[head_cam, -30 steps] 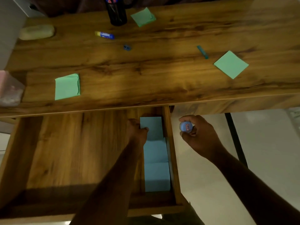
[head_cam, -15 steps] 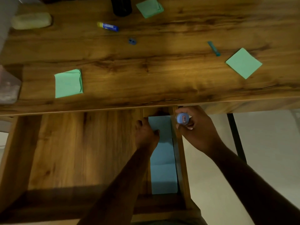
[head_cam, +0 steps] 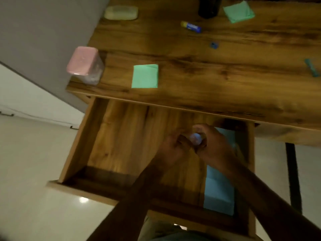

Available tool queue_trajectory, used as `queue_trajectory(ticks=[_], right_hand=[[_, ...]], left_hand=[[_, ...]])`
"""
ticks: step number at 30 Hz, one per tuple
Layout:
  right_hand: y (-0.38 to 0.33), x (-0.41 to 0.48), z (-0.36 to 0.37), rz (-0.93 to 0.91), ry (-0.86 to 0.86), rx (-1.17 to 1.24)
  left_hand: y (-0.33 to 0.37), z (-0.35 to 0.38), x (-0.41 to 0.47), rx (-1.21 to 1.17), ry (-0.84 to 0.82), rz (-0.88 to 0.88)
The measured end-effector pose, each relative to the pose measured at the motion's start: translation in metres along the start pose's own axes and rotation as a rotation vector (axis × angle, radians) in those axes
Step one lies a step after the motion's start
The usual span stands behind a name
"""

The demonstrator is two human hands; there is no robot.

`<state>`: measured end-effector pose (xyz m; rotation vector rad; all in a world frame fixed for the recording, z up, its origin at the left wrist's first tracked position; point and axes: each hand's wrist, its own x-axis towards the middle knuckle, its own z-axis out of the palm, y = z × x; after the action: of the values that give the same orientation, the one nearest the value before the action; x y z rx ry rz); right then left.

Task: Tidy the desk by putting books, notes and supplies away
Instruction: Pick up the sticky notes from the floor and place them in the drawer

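Blue-capped stick (head_cam: 196, 138): our right hand (head_cam: 215, 148), fingers curled round it, had brought it over the drawer (head_cam: 81, 146), lower centre. Left hand (head_cam: 172, 150), off the blue notes (head_cam: 218, 193); grip unclear to us. Stowing seemed near.

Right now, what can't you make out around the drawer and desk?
Head view:
Hidden: blue-capped item, its body wrapped by fingers of the right hand; only the cap shows.
Blurred: whether the left hand touches the item.
Cut off: black holder, by the top edge.
Hidden: middle of the blue notes, under the right forearm.
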<state>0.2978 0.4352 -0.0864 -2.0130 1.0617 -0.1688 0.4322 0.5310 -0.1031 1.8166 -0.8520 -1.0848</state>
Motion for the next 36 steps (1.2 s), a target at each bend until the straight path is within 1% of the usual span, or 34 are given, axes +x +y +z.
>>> queue_trajectory(ticks=[1, 3, 5, 8, 10, 12, 13, 16, 19, 21, 24, 29, 31, 32, 34, 36], right_hand=[[-0.007, 0.002, 0.011, 0.001, -0.027, -0.008], [-0.026, 0.004, 0.034, -0.018, -0.083, -0.042], [-0.038, 0.006, 0.054, -0.04, -0.135, -0.053], [-0.052, 0.007, 0.077, -0.063, -0.203, -0.022], [-0.06, 0.007, 0.092, -0.089, -0.236, 0.016], [-0.065, 0.006, 0.1, -0.102, -0.248, 0.019], [-0.067, 0.005, 0.102, -0.105, -0.247, 0.016], [-0.065, 0.004, 0.099, -0.108, -0.241, 0.036], [-0.056, 0.004, 0.086, -0.077, -0.228, 0.013], [-0.049, 0.003, 0.078, -0.053, -0.223, -0.004], [-0.04, 0.002, 0.068, -0.03, -0.212, -0.012], [-0.032, 0.002, 0.06, -0.033, -0.203, -0.011], [-0.032, 0.002, 0.059, -0.023, -0.207, -0.011], [-0.032, 0.002, 0.058, -0.023, -0.207, -0.012], [-0.031, 0.002, 0.057, -0.025, -0.209, -0.013], [-0.03, 0.001, 0.056, -0.02, -0.216, -0.028]], left_hand=[[-0.003, -0.008, -0.005, 0.057, -0.019, 0.009], [-0.014, -0.03, -0.015, 0.154, 0.01, 0.011], [-0.022, -0.051, -0.022, 0.192, 0.033, -0.024], [-0.032, -0.079, -0.029, 0.266, 0.026, -0.099], [-0.041, -0.1, -0.034, 0.377, 0.061, -0.095], [-0.052, -0.118, -0.037, 0.485, 0.121, -0.066], [-0.06, -0.126, -0.037, 0.534, 0.152, -0.08], [-0.074, -0.153, -0.041, 0.721, 0.244, -0.211], [-0.085, -0.174, -0.047, 0.88, 0.267, -0.272], [-0.092, -0.182, -0.05, 0.903, 0.274, -0.306], [-0.1, -0.183, -0.049, 0.867, 0.286, -0.329], [-0.096, -0.183, -0.048, 0.863, 0.256, -0.384], [-0.085, -0.18, -0.048, 0.954, 0.328, -0.349], [-0.077, -0.177, -0.045, 0.982, 0.381, -0.296], [-0.05, -0.169, -0.032, 0.933, 0.443, -0.154], [-0.019, -0.163, -0.011, 0.823, 0.441, -0.022]])
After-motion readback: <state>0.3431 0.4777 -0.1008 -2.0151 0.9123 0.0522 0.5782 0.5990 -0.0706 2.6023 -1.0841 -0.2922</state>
